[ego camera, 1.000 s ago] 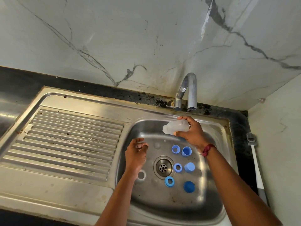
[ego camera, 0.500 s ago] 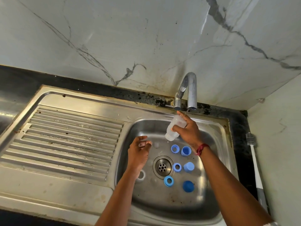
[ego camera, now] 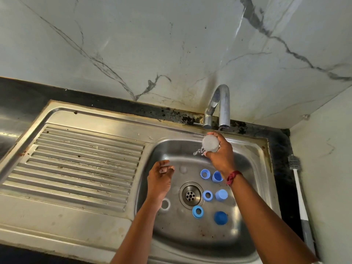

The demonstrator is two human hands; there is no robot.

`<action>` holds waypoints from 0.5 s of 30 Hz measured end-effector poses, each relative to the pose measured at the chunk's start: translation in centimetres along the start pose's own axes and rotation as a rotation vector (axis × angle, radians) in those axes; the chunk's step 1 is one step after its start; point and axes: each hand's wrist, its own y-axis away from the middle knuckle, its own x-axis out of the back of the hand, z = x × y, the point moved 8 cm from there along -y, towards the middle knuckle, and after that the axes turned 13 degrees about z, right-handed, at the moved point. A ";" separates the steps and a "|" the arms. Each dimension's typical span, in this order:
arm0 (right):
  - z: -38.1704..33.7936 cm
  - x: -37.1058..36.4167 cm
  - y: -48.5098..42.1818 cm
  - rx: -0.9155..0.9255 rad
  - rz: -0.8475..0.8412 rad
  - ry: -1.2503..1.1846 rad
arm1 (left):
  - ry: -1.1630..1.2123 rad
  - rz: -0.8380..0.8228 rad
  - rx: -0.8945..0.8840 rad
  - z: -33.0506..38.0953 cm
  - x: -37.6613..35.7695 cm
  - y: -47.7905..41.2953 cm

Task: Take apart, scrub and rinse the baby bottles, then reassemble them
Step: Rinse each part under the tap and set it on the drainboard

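My right hand grips a clear baby bottle under the tap, turned mouth down with its round base facing me; water spills out of it. My left hand hovers over the sink's left part, fingers curled loosely, holding nothing I can see. On the sink floor lie several blue collars and caps: a ring, a cap, a ring, a cap, a ring and a dark blue cap. Clear teats and a clear ring lie near the drain.
The steel sink has a ribbed drainboard on its left. A bottle brush with a white and grey handle lies on the black counter at the right, against the wall. A marble wall stands behind the tap.
My right hand has tipped the bottle from lying sideways to mouth down, and water now pours out. My left hand stayed nearly in place.
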 end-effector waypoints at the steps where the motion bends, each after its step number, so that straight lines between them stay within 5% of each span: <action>1: 0.1 0.0 -0.2 -0.032 0.013 -0.022 | 0.003 0.001 0.003 -0.1 0.0 0.0; 15: -1.0 -0.3 0.3 0.036 -0.032 0.001 | 0.043 0.034 0.046 -0.9 0.4 -0.6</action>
